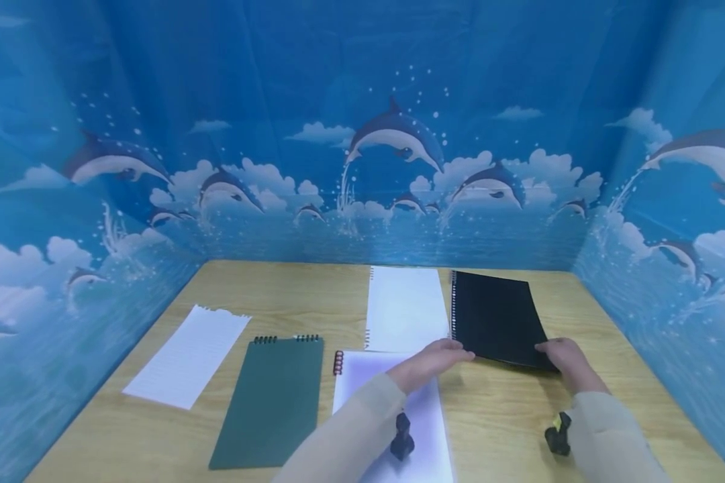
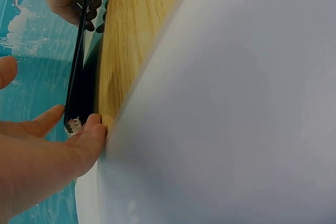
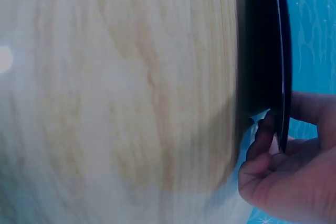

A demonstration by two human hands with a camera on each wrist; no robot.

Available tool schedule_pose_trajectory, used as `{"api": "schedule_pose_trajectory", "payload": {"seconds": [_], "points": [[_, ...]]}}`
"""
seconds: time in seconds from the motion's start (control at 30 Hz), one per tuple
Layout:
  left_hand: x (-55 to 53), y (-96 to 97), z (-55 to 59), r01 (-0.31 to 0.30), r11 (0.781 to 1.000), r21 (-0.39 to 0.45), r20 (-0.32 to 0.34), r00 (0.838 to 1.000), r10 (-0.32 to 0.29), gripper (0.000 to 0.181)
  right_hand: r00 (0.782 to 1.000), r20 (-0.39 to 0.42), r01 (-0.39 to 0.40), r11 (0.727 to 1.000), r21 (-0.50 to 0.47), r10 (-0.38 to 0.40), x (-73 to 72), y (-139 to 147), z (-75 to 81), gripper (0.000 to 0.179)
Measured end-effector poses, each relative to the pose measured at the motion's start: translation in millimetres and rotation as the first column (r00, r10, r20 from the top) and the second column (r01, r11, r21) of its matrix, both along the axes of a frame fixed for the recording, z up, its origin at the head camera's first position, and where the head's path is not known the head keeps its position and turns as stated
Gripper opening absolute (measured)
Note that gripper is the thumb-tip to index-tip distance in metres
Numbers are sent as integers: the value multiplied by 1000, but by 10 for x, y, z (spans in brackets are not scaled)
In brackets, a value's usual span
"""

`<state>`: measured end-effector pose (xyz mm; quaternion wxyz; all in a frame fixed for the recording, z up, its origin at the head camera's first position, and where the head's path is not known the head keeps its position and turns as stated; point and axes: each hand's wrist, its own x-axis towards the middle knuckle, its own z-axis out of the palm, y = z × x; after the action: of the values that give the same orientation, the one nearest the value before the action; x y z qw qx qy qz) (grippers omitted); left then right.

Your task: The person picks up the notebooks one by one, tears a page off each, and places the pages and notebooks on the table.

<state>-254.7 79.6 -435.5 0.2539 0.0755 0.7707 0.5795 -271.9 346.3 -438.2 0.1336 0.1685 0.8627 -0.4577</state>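
A black spiral notebook (image 1: 498, 315) lies at the right back of the table, its coil along its left side and its near edge raised off the wood. My right hand (image 1: 570, 362) pinches its near right corner; in the right wrist view, thumb and curled fingers (image 3: 257, 166) meet around the dark edge. At the near left corner, my left hand (image 1: 431, 362) has its fingers at the end of the coil (image 2: 75, 125). The left wrist view shows fingertips on both sides of that corner. Left of the black notebook lies a white spiral pad (image 1: 405, 305).
Beneath my left forearm is a pale pad with red rings (image 1: 359, 376). Further left are a green spiral notebook (image 1: 272, 402) and a torn-out white sheet (image 1: 187, 355). A blue dolphin-print curtain (image 1: 362, 228) borders the wooden table (image 1: 302, 305) at the back and sides.
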Motion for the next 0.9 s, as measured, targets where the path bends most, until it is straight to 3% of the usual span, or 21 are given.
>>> {"api": "schedule_pose_trajectory", "payload": {"seconds": [0.13,0.33,0.5,0.63,0.73,0.83,0.9], "points": [[-17,-6,-4,-6,1000,29,-10,1000,6,56,999,-23,-25,996,-88,23,0,64,-38,72],[-48,25,-35,-70,992,105,-28,997,73,47,994,-89,-71,984,-166,57,69,213,-48,67],[-53,40,-63,-161,973,164,-14,986,165,65,990,-133,-78,959,-273,43,133,273,-75,59],[-35,34,-74,-183,976,121,-3,983,184,71,989,-142,-83,935,-346,36,177,273,-101,52],[-31,33,-95,-143,986,88,-5,990,144,61,987,-150,-116,914,-388,62,212,275,-126,38],[-34,39,-117,-110,989,94,-16,994,112,30,982,-161,-160,888,-432,98,247,282,-152,25],[-32,39,-129,-106,989,107,-20,994,109,21,977,-171,-196,868,-456,131,270,292,-168,20]]}}
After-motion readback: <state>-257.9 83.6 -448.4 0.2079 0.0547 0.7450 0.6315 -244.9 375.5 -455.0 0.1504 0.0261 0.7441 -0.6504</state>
